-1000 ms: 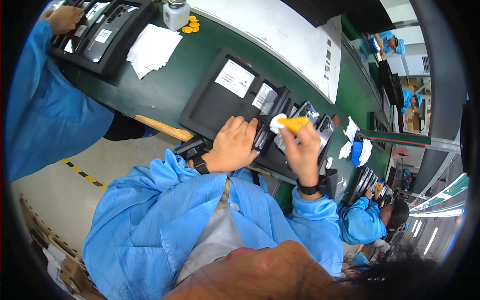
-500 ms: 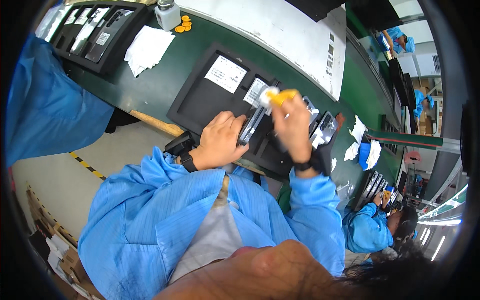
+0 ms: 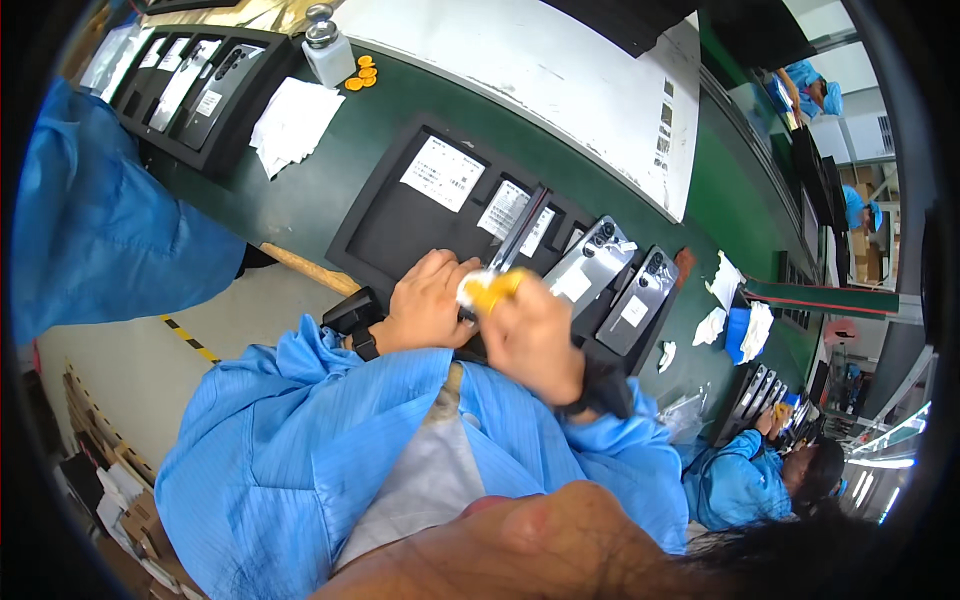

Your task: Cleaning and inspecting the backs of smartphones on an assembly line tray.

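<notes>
My left hand (image 3: 428,305) grips the near end of a smartphone (image 3: 523,228), which is tilted up on its narrow side over a black foam tray (image 3: 372,218). My right hand (image 3: 535,335), slightly blurred, has yellow finger cots (image 3: 497,291) on its fingertips. Between them it pinches a small white wipe (image 3: 473,288) against the phone's near end, close to my left fingers. Two more grey smartphones (image 3: 597,262) with white labels lie at the tray's right. White printed labels (image 3: 442,173) show in the tray's slots.
Far left, another black tray (image 3: 210,160) holds several phones, beside white paper sheets (image 3: 293,125). Behind stand a dispenser bottle (image 3: 327,55) and several orange finger cots (image 3: 362,75). Crumpled wipes and a blue box (image 3: 738,330) sit right. A blue sleeve (image 3: 120,230) is at left; a co-worker (image 3: 745,475) sits right.
My right hand has moved nearer and left, bringing the wipe from the phone's far end to its near end. The two phones at the tray's right have come into fuller view.
</notes>
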The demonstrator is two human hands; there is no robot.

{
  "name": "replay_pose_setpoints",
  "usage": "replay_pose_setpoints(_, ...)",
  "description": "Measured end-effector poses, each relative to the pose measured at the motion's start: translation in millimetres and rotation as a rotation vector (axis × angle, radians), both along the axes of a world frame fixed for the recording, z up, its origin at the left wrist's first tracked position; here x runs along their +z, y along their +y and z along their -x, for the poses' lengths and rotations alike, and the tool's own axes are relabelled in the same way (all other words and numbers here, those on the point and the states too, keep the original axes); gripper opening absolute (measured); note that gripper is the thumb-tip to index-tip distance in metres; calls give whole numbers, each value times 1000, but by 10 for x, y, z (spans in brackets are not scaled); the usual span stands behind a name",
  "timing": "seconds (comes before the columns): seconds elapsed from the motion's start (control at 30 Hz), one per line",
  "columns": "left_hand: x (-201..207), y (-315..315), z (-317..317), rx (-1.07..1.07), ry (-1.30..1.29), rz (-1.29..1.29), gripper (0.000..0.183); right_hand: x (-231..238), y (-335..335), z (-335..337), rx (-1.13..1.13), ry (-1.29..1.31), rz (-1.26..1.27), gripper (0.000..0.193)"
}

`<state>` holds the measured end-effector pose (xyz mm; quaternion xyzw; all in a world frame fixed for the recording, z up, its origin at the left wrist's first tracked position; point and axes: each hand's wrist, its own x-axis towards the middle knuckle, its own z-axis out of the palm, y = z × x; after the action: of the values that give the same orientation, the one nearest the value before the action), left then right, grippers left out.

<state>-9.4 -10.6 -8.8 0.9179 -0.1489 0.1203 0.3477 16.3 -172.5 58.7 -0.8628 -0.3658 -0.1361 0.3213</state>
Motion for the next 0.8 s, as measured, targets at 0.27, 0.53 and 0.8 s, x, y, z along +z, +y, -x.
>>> replay_pose_setpoints(0.27, 12, -33, 35, 37, -58, 12, 53, -38, -157, -639, -214, -39, 109, 7)
replay_pose_setpoints(0.53, 112, -93, 43, 85, -95, 41, 50, -2, -253, -1021, -283, 28, -74, 17)
replay_pose_setpoints(0.8, 34, -57, 38, 40, -103, 27, 53, -83, -114, -315, -42, -28, -29, 6)
